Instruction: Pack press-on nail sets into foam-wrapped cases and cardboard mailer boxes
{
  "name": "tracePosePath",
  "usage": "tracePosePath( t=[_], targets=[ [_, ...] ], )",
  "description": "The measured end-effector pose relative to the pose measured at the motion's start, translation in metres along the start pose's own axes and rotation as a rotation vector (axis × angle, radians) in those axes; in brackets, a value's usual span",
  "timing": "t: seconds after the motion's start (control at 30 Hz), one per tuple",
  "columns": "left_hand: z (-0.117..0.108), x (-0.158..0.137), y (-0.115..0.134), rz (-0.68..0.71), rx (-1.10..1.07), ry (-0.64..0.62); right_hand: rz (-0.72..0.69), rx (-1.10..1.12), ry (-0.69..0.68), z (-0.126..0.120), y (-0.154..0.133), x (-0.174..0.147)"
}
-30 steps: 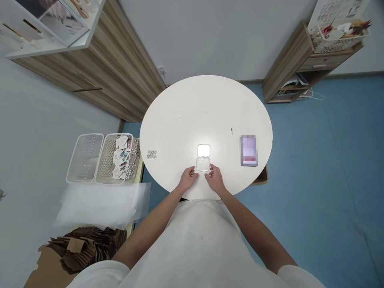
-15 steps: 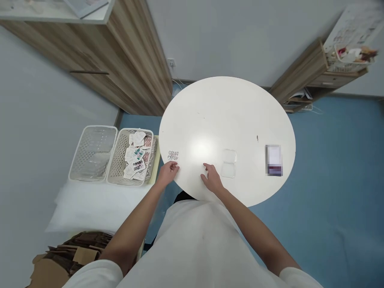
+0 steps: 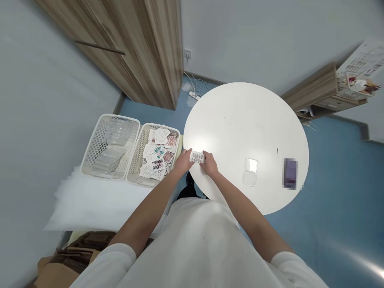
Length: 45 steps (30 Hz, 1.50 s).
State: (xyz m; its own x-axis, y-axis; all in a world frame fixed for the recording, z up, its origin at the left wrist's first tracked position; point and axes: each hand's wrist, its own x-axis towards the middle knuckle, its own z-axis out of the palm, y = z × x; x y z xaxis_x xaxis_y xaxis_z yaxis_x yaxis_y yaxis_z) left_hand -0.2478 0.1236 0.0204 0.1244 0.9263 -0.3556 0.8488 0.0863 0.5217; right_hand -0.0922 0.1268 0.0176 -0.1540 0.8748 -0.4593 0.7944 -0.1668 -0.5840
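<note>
A small card of press-on nails point(image 3: 197, 157) is at the left edge of the round white table point(image 3: 249, 120), its two rows of nails facing up. My left hand point(image 3: 183, 161) grips the card's left side between thumb and fingers. On the opposite side, my right hand point(image 3: 210, 163) pinches the card's right edge. Whether the card rests on the tabletop or is slightly raised, I cannot tell. To the right of my hands, a transparent plastic case point(image 3: 250, 179) lies unfolded on the table.
Left of the table stand a white basket point(image 3: 132, 176) with several nail cards and another basket point(image 3: 87, 158) with transparent cases. A blurred purple object point(image 3: 290, 172) lies near the table's right side. Brown cardboard point(image 3: 60, 274) is at lower left; a wooden cabinet point(image 3: 144, 52) stands behind.
My view has turned left. My right hand has moved left to the nail card, and both hands now hold its sides; before, my left hand was just below it.
</note>
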Motion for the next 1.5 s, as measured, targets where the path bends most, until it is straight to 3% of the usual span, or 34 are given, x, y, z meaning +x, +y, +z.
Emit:
tracePosePath(
  t=[0.37, 0.53, 0.7, 0.97, 1.1, 1.27, 1.5],
  targets=[
    [0.009, -0.001, -0.005, 0.021, -0.188, 0.046, 0.015, 0.02, 0.061, 0.007, 0.003, -0.001],
    [0.011, -0.003, -0.001, 0.001, -0.182, 0.064, -0.038, 0.15, 0.097, 0.012, 0.012, -0.007],
    [0.016, -0.011, 0.013, -0.043, -0.133, 0.042, -0.103, 0.281, 0.045, 0.006, 0.028, -0.019],
    [0.045, -0.037, 0.067, 0.111, -0.207, 0.053, -0.188, 0.347, 0.085, -0.031, 0.077, -0.063],
    [0.075, -0.045, 0.111, 0.199, -0.221, 0.029, -0.182, 0.358, 0.133, -0.057, 0.123, -0.095],
    [0.111, -0.05, 0.162, 0.281, -0.201, -0.09, -0.159, 0.29, 0.165, -0.086, 0.187, -0.13],
    [0.13, -0.037, 0.195, 0.243, -0.047, -0.183, -0.186, 0.116, 0.177, -0.109, 0.232, -0.13]
  ],
)
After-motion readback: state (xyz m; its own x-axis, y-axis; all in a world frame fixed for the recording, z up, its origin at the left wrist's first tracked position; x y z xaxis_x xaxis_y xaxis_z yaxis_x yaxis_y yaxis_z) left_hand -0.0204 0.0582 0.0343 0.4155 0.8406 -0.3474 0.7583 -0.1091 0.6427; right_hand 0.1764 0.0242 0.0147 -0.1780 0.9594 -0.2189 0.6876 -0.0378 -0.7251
